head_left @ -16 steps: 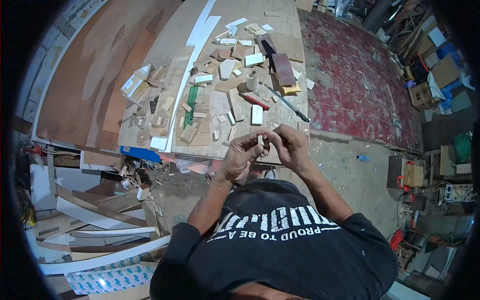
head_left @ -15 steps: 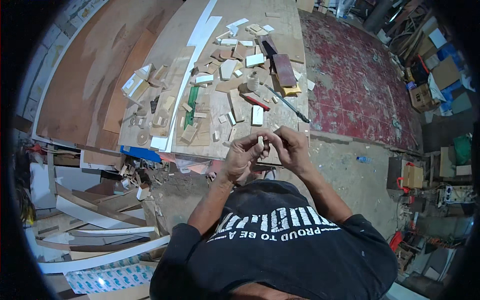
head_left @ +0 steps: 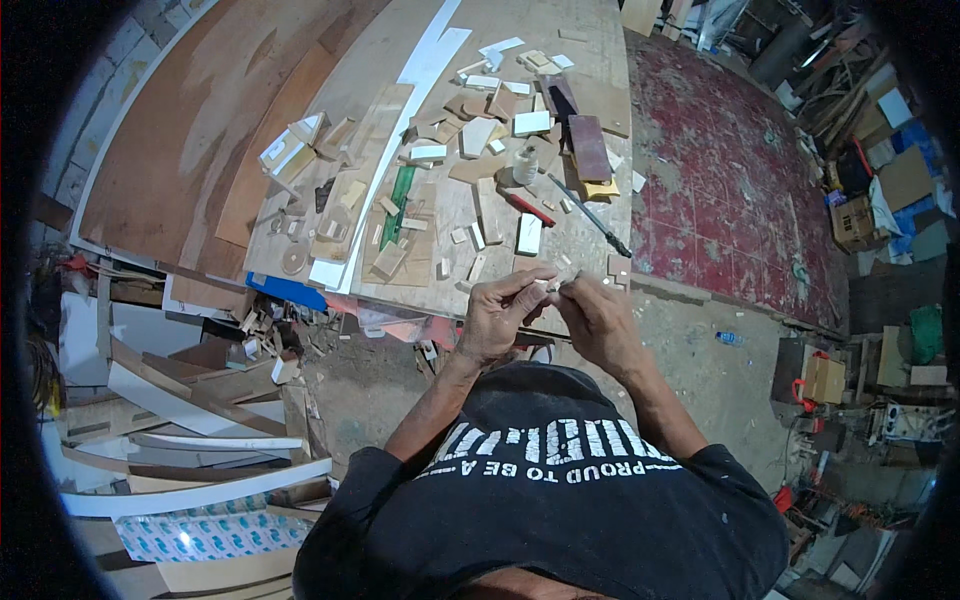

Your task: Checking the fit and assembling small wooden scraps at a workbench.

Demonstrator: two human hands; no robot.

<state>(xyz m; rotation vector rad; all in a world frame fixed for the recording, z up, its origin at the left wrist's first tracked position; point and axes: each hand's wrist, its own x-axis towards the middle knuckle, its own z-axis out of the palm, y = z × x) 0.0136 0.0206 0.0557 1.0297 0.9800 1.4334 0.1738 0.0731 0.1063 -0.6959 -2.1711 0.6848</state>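
Above the near edge of the workbench, my left hand (head_left: 500, 315) and my right hand (head_left: 602, 322) meet with fingertips almost touching. Between them is a small pale piece (head_left: 554, 283) that looks like wood, pinched by both hands and partly covered by the fingers. Just beyond the hands lies a white-topped block (head_left: 530, 234). A red-handled tool (head_left: 531, 209) rests beside it, along with a long thin dark tool (head_left: 590, 216). A whitish bottle (head_left: 524, 165) stands farther back among several wood offcuts (head_left: 487, 210).
The plywood workbench (head_left: 330, 110) bears a long white strip (head_left: 385, 150), a green strip (head_left: 398, 200) and a dark red block (head_left: 587, 148). Large brown boards (head_left: 170, 140) lean at the left. Curved offcuts (head_left: 200, 405) pile up below them. A dusty red floor area (head_left: 710, 170) lies to the right.
The small piece, upright in my left fingers before, now sits between both hands' fingertips. My right hand has turned and come slightly lower. The whole view has shifted a little.
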